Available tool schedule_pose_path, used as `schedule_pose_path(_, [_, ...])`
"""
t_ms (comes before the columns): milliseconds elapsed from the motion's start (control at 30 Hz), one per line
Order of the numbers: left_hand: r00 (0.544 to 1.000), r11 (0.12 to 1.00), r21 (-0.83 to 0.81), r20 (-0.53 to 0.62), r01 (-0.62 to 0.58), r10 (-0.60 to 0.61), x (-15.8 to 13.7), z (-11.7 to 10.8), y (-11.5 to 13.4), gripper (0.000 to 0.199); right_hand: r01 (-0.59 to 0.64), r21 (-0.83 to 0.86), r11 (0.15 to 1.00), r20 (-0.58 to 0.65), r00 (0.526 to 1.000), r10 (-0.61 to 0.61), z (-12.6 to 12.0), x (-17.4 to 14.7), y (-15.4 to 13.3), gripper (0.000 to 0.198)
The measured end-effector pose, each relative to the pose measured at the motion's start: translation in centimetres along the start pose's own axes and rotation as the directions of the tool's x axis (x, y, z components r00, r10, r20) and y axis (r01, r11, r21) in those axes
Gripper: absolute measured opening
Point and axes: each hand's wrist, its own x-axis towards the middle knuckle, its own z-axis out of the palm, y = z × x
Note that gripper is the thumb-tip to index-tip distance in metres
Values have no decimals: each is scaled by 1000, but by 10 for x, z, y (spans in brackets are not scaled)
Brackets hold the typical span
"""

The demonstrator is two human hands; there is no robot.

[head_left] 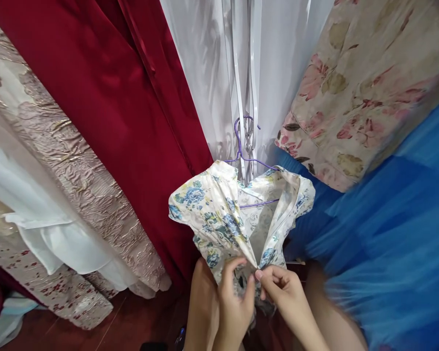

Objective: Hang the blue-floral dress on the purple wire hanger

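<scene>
A white floral top (208, 214) with blue and yellow flowers hangs in front of me on a thin purple hanger (239, 146). Its front gapes in a deep V, and the hanger's lower bar shows inside. At the bottom of the V, my right hand (283, 287) pinches the edge of the top between thumb and fingertips. Just left of it, my left hand (234, 297) rests against the front panel with thumb and index finger apart. The lower part of the top is partly hidden behind both hands.
Behind the hanger hangs white satin cloth with long straps (237, 73). Dark red fabric (124, 122) and a textured pink garment (76, 161) hang on the left. To the right are a beige floral garment (351, 107) and blue tulle (391, 234). My bare legs flank the top.
</scene>
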Motion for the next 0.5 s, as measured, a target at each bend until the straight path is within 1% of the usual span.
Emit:
schedule_pose_path(33, [993, 1000, 2, 117, 16, -16, -1, 5, 5, 19, -5, 27, 1000, 7, 1000, 4, 1, 0, -2, 47])
schedule_pose_path(67, [984, 999, -3, 173, 34, -33, -1, 10, 9, 12, -13, 50, 999, 10, 1000, 13, 2, 1, -5, 47])
schedule_pose_path(100, [982, 999, -16, 181, 50, -46, -1, 15, 12, 9, -23, 66, 998, 9, 1000, 22, 3, 2, -8, 47])
schedule_pose_path(167, [983, 997, -44, 174, 67, -59, 1, 21, 14, 20, -24, 86, 996, 1, 1000, 24, 1, 11, -19, 48])
schedule_pose_path(233, [976, 997, -45, 212, 65, -54, 4, 22, 12, 22, 9, 124, 992, -14, 1000, -7, -2, 26, -35, 48])
schedule_pose_path(300, [960, 999, -12, 276, 44, -39, 7, 16, 9, 20, 62, 178, 982, -40, 998, -56, -5, 48, -59, 46])
schedule_pose_path(367, [937, 999, 51, 347, 14, -31, 11, 6, 7, 19, 123, 208, 970, -62, 992, -113, -4, 74, -88, 39])
schedule_pose_path(500, [860, 976, 202, 510, -86, -30, 21, -16, 6, 18, 270, 236, 933, -81, 963, -259, 8, 117, -149, 36])
